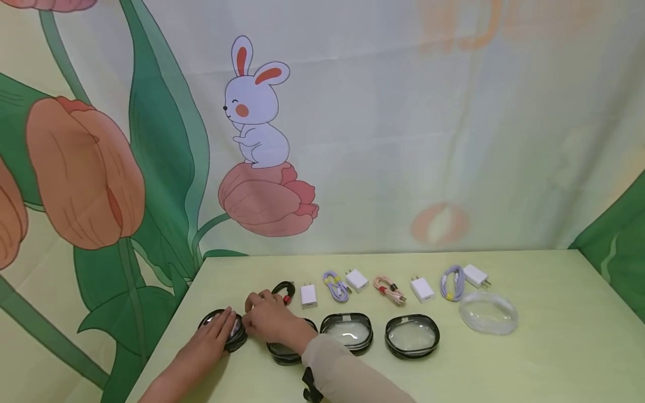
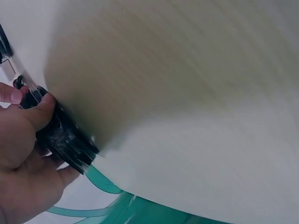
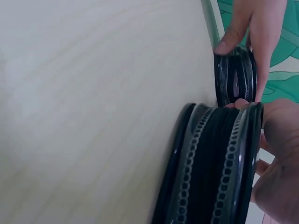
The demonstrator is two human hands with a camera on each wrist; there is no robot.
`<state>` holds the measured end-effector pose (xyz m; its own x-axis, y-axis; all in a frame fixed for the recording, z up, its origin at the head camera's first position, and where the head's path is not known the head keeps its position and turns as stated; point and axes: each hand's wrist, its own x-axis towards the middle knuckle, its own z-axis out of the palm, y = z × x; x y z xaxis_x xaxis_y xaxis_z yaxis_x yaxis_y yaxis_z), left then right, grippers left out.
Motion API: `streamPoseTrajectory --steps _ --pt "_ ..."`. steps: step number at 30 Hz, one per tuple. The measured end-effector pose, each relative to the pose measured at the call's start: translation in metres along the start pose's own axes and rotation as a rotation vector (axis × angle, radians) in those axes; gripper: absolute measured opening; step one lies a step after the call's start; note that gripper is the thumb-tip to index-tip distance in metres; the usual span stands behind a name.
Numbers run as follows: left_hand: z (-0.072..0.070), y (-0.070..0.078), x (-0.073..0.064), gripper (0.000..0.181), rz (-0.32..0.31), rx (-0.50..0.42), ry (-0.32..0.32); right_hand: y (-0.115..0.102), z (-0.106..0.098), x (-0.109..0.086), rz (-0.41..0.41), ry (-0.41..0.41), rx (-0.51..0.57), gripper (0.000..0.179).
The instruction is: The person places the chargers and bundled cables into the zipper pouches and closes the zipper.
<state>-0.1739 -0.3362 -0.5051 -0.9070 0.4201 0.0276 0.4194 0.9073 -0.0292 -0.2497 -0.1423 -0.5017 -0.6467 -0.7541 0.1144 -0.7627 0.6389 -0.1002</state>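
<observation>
My left hand holds an oval zip case with a black rim at the table's left edge. In the left wrist view its thumb lies on the top rim of the case, with other fingers underneath. My right hand is at the right end of this case, fingers curled. A fingertip there touches the end beside a small black loop, perhaps the zip pull; the exact pinch is partly hidden. What lies inside the case is covered by the left hand. Another black-rimmed case sits under the right wrist.
Two more clear-topped black cases and a clear case stand to the right. Behind them lie a black cable, lilac cables, a pink cable and several white charger plugs.
</observation>
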Motion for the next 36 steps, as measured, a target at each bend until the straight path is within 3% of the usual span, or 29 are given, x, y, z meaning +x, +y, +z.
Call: streamPoseTrajectory --steps 3,9,15,19,23,27,31,36 --pt "-0.001 0.006 0.003 0.059 -0.06 -0.019 -0.029 0.0 0.001 -0.002 -0.014 0.012 0.019 0.012" --pt "-0.002 0.016 0.013 0.065 -0.161 0.066 -0.025 -0.001 -0.003 -0.003 0.006 0.021 0.002 0.011" --pt "-0.005 0.017 0.02 0.071 -0.207 0.094 -0.014 -0.005 -0.003 -0.004 0.086 0.037 0.006 0.013" --pt "-0.007 0.01 0.014 0.072 -0.16 0.059 0.046 -0.008 -0.002 -0.004 0.16 0.043 -0.009 0.013" --pt "-0.004 -0.003 0.004 0.07 -0.044 0.019 0.116 -0.013 -0.002 -0.002 0.179 0.011 -0.055 0.014" --pt "0.005 -0.01 0.014 0.067 0.076 -0.038 0.158 -0.004 -0.004 -0.004 0.179 -0.034 -0.051 0.012" --pt "0.011 -0.018 0.007 0.064 0.088 -0.086 0.154 -0.013 -0.005 0.001 0.172 -0.063 -0.036 0.013" --pt "0.008 -0.016 0.012 0.063 0.057 -0.097 0.08 -0.012 -0.004 -0.002 0.2 -0.066 0.007 0.012"
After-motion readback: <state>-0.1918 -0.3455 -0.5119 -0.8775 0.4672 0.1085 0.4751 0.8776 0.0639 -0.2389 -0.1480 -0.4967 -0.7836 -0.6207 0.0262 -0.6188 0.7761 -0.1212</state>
